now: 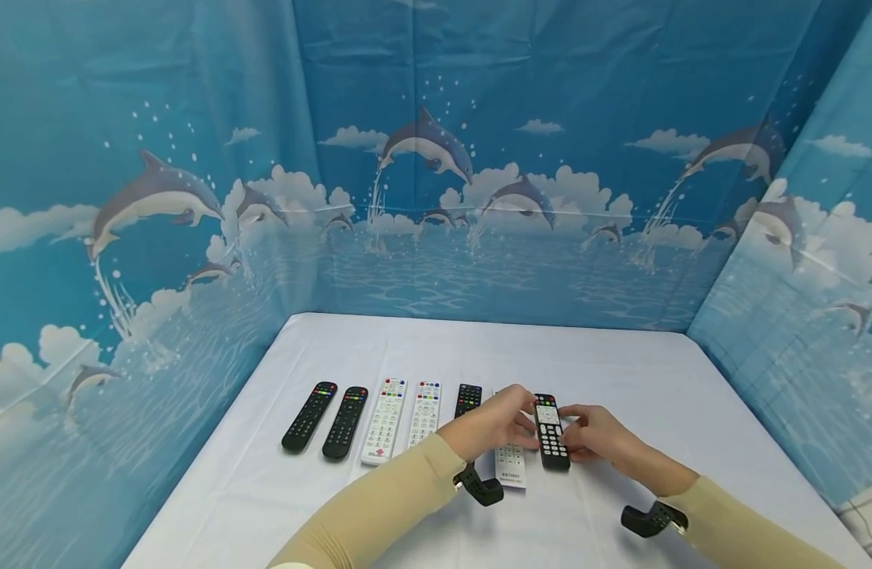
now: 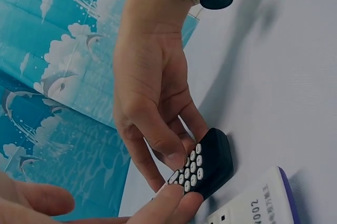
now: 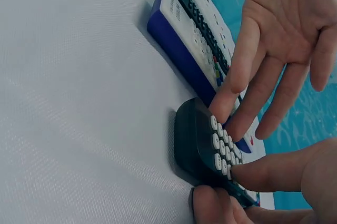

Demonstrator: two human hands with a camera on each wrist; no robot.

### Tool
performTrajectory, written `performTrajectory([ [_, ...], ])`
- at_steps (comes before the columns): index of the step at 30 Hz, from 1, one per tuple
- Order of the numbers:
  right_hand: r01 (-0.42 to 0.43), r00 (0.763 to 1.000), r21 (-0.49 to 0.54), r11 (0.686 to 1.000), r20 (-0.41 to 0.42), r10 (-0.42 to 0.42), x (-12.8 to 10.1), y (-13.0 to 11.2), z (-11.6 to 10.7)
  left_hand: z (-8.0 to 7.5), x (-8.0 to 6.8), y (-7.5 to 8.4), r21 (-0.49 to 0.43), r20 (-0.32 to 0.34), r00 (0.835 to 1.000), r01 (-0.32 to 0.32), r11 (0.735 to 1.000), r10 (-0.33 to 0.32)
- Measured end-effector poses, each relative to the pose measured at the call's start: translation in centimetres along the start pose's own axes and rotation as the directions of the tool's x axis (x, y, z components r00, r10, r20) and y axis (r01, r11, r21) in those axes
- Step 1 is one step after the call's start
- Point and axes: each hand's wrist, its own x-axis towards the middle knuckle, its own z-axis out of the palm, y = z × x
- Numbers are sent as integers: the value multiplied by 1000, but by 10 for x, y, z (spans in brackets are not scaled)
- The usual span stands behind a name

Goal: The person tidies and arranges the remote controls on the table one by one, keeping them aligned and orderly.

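We see our left hand (image 1: 494, 429), fingers nearly straight, touching the left edge of a slim black remote (image 1: 551, 433) with white rubbery keys, flat on the white cloth table (image 1: 692, 411). Our right hand (image 1: 598, 433) pinches its right edge between thumb and fingers.
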Motion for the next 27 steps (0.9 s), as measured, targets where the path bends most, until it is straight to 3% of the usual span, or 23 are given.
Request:
performTrajectory([
  [12, 19, 1000, -45, 999, -5, -20, -6, -2, 1, -4, -4, -1, -41, 47, 999, 5, 999, -3],
  [16, 27, 1000, -79, 997, 0, -27, -10, -3, 0, -5, -9, 2, 3, 72, 997, 15, 1000, -15],
  [20, 82, 995, -230, 970, -37, -93, -14, -10, -4, -11, -19, 9, 101, 84, 996, -22, 995, 14],
  [23, 169, 976, -378, 910, -66, -209, -16, -17, -7, -18, -27, 17, 238, 87, 992, -113, 965, 94],
  [27, 275, 926, -500, 821, -91, -366, -16, -27, -7, -30, -37, 25, 425, 86, 965, -262, 866, 249],
])
